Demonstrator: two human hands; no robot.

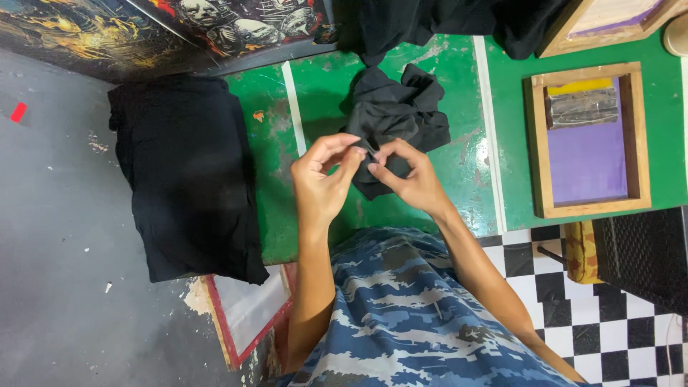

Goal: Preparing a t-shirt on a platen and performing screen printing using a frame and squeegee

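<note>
**Crumpled black garment, held at its near edge by both hands**

Item 1. Black garment (395,115): crumpled, lying on the green counter (459,179) directly beyond the hands. Its near edge is drawn up between the fingertips.

Item 2. Left hand (320,183): fingers curled, thumb and forefinger pinched on the garment's near edge.

Item 3. Right hand (408,175): fingers likewise pinched on the same edge. The two hands meet almost fingertip to fingertip, both clamped on the cloth.

Item 4. Folded black fabric stack (190,175): well to the left of the left hand, draped over the counter's left end and hanging down past its edge.

Item 5. Wooden-framed screen (589,140): to the right of the right hand, flat on the counter, purple mesh with a yellow strip and a grey patch at its far end.

Item 6. Second black cloth (444,25): beyond the garment, at the counter's far side.

Item 7. Blue camouflage clothing (408,315): worn by the person, below the forearms.

Item 8. Chequered floor (609,337): below and right of the right forearm.
</note>
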